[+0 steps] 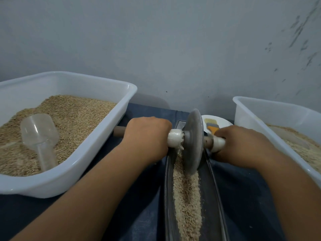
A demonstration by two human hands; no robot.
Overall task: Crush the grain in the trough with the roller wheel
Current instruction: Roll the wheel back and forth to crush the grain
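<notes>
The left hand (147, 136) was curled tight around the wooden axle handle (119, 131) on the left of the grey metal roller wheel (192, 141), next to a white sleeve. The right hand (243, 145) gripped the axle's other end the same way. The wheel stood upright in the long dark metal trough (169, 197), on the strip of pale tan grain (187, 197) along its floor. A white plastic tub (97, 150) of grain lay to the left.

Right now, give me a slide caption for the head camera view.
Both hands, left and right, grip the roller wheel axle, rolling it through grain in the metal trough.
</notes>
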